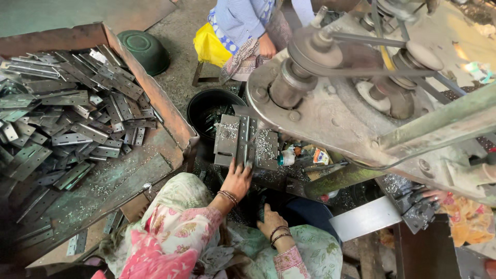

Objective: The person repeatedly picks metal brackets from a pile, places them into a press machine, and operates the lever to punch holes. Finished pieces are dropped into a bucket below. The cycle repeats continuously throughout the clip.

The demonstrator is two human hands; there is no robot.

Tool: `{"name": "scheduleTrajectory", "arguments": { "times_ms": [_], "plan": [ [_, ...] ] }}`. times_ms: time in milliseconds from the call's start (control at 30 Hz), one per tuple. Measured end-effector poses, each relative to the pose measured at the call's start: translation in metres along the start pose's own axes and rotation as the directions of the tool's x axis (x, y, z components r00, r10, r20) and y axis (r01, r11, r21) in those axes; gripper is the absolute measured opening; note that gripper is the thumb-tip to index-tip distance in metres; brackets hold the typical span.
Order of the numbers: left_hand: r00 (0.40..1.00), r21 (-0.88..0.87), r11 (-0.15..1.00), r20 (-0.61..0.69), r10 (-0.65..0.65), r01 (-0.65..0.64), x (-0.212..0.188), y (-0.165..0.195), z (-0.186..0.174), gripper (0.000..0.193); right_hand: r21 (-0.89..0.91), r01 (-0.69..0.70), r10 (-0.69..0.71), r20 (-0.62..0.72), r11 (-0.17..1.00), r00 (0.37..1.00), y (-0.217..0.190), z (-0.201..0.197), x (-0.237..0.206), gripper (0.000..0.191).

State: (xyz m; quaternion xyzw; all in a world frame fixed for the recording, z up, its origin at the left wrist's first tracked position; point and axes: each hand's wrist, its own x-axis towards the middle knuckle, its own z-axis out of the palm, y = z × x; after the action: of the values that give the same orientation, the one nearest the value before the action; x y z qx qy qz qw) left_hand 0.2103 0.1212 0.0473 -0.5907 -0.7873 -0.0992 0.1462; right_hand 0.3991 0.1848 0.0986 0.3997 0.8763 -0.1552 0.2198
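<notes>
Reaching forward, the left hand (236,181) rests its fingertips on the near edge of the grey steel die block (246,140) mounted under the press; its grip is loose, fingers spread and lying on the metal, clamped on nothing visible. That die block carries loose silver swarf across its top face and sits just in front of a black round tub (206,111) holding more metal pieces. The right hand (270,219) lies lower, near the person's lap, fingers extended toward a dark recess; whether it grips anything cannot be told. Both wrists carry thin dark bangles.

At the left, a rusty brown open wooden tray (170,111) holds a large heap of flat grey perforated metal hinge plates (67,124). A dark green round bowl (145,50) lies upturned on the floor beyond the tray's far corner. Overhead right, a grey belt-driven pulley wheel (313,51) and the press frame occupy the view. A second person in a blue sleeve (238,18) sits beyond the tub, beside a yellow bag (208,47).
</notes>
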Motion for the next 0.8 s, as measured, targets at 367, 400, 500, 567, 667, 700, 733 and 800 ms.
{"name": "scheduleTrajectory", "arguments": {
  "times_ms": [367, 400, 500, 567, 667, 700, 733, 800],
  "plan": [
    [0.966, -0.177, 0.958, 0.169, -0.195, 0.224, 0.029, -0.011, -0.019, 0.05, 0.066, -0.027, 0.03, -0.047, 0.997, 0.998, 0.014, 0.037, 0.007, 0.07],
    [0.959, -0.185, 0.953, 0.198, -0.203, 0.24, 0.032, -0.011, -0.021, 0.051, 0.067, -0.016, 0.02, -0.054, 0.998, 0.998, 0.016, 0.04, 0.008, 0.069],
    [0.958, -0.172, 0.952, 0.181, -0.221, 0.252, 0.04, -0.013, -0.022, 0.05, 0.056, 0.023, -0.02, -0.059, 0.998, 0.998, 0.02, 0.049, 0.012, 0.074],
    [0.963, -0.147, 0.959, 0.155, -0.221, 0.244, 0.043, -0.012, -0.021, 0.05, 0.038, 0.034, -0.032, -0.061, 0.999, 0.998, 0.022, 0.055, 0.014, 0.074],
    [0.966, -0.11, 0.968, 0.156, -0.205, 0.224, 0.043, -0.008, -0.017, 0.051, 0.033, 0.002, 0.001, -0.081, 0.999, 0.997, 0.021, 0.064, 0.015, 0.073],
    [0.966, -0.095, 0.972, 0.169, -0.198, 0.216, 0.042, -0.007, -0.015, 0.049, 0.06, -0.023, 0.028, -0.087, 0.998, 0.996, 0.02, 0.068, 0.015, 0.076],
    [0.965, -0.08, 0.975, 0.183, -0.19, 0.207, 0.041, -0.007, -0.013, 0.048, 0.088, -0.047, 0.055, -0.091, 0.995, 0.994, 0.018, 0.071, 0.014, 0.079],
    [0.969, -0.074, 0.979, 0.176, -0.174, 0.189, 0.039, -0.006, -0.011, 0.046, 0.105, -0.074, 0.085, -0.107, 0.992, 0.991, 0.015, 0.076, 0.013, 0.08]
  ]
}}
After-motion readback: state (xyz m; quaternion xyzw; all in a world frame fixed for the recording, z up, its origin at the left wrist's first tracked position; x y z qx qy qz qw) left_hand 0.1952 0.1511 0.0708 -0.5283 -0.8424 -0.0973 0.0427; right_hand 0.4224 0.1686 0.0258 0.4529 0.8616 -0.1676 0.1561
